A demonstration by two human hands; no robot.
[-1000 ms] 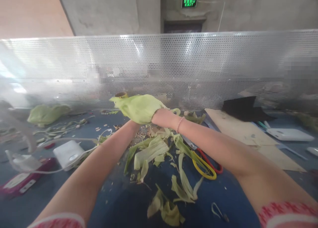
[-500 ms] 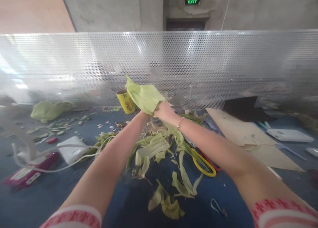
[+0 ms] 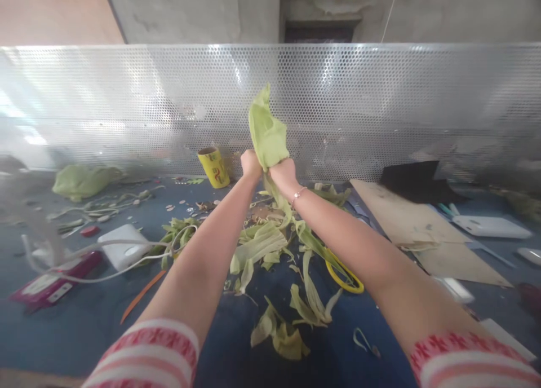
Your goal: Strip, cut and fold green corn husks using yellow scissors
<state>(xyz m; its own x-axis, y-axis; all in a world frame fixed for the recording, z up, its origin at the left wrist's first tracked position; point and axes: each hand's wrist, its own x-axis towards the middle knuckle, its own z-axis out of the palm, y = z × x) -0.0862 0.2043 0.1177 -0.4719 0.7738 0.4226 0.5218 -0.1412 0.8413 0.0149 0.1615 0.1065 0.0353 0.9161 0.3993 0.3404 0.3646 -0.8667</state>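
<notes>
In the head view both of my hands are raised side by side over the middle of the table. A crumpled light-green cloth-like piece rises above them, and a narrow strip of it trails down between my wrists. My right hand is closed in a fist round its lower part. My left hand is closed just beside it, against the edge of the same piece, its fingers largely hidden. Under my forearms lies a heap of pale green leaf-like strips, with more loose strips nearer me.
A yellow roll stands behind my left hand, before a perforated metal screen. A white box, cables and a magenta power strip lie left. Yellow-handled scissors, cardboard and black sheets lie right.
The green piece has swung upright and right from its leftward lean. My hands have risen slightly, and my left hand now shows beside the right one. The view has tilted down a little.
</notes>
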